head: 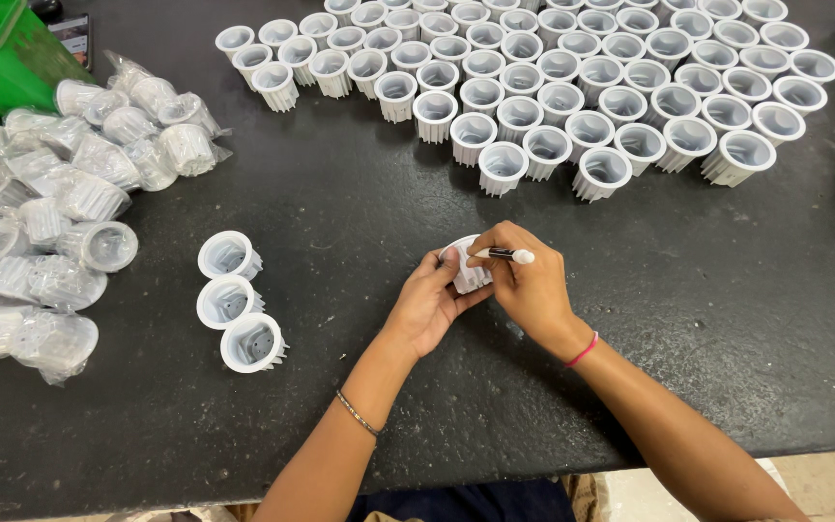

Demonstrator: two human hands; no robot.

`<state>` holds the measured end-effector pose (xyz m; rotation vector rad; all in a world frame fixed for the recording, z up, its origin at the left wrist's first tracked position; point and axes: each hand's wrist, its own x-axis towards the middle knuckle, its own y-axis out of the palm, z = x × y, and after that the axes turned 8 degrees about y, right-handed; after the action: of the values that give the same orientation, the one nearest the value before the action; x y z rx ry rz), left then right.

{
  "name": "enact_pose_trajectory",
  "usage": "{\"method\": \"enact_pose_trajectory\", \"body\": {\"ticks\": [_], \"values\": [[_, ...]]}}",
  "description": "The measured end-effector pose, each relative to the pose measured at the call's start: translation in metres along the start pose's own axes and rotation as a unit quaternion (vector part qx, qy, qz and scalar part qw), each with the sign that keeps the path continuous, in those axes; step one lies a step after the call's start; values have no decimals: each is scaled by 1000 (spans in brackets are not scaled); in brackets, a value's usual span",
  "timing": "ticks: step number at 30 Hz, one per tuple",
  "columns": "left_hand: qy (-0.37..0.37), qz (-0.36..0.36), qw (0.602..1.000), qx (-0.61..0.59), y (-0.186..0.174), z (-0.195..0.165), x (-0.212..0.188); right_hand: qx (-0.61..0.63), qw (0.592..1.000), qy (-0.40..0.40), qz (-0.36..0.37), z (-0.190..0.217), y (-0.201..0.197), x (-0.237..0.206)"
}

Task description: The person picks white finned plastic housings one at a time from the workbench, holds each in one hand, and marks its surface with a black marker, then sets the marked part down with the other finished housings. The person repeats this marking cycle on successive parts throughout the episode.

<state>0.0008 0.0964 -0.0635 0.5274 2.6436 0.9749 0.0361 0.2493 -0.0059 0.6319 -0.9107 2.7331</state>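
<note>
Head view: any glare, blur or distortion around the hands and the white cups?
Head view: hands sharp, left hand holding a white cup, right hand a pen; soft shadows only; mild sheen on the bagged cups; cup rows bow slightly toward the top edge.

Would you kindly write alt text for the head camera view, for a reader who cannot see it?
The left hand holds a white ribbed plastic cup while the right hand puts a pen to it, over a black table. Rows of upright cups stand beyond; bagged cups lie left.
</note>
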Motion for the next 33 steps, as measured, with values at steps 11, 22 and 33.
{"method": "enact_pose_trajectory", "body": {"ticks": [11, 22, 33], "values": [[8, 10, 1000, -8, -3, 4, 2, -4, 1000, -12, -4, -1, 0, 0], [1, 8, 1000, -27, -3, 5, 3, 58, 997, 14, 38, -7, -6, 4], [-7, 4, 1000, -13, 0, 2, 3, 73, 992, 55, 85, -1, -15, 9]]}}
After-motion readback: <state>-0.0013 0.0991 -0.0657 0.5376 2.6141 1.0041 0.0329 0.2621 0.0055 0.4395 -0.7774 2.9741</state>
